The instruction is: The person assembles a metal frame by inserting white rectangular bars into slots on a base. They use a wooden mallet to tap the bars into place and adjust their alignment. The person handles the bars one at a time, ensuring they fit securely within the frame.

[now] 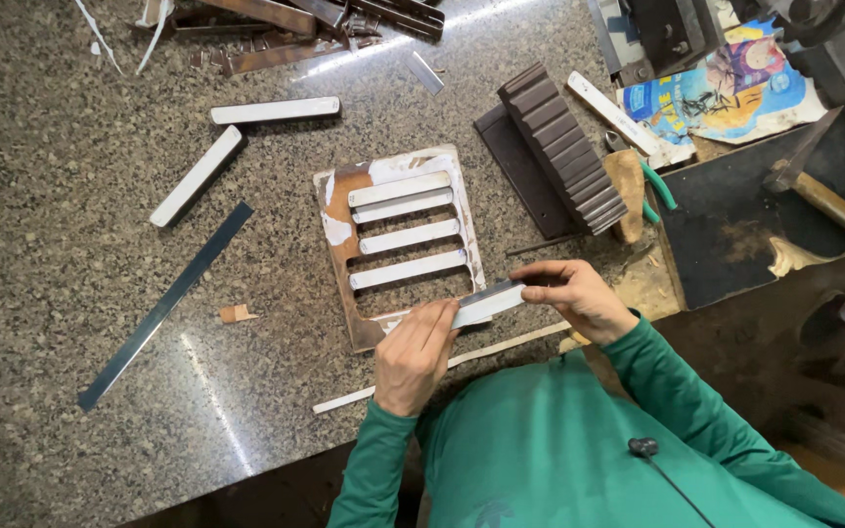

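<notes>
Gripping one short metal bar (pixel 486 302), left hand (pixel 413 354) and right hand (pixel 574 298) pinch its ends; its long axis runs left-right, right end tilted slightly far.

Open granite counter (pixel 61 176) to my left, passable except two loose white bars (pixel 198 176), a long dark strip (pixel 163 308) and a small scrap (pixel 237 313). Slatted frame (pixel 339 264) blocks dead ahead. Right side crowded: ribbed dark block (pixel 564 147), hammer (pixel 833 200), pliers (pixel 657 181). Far edge cluttered with metal offcuts (pixel 286 29)
</notes>
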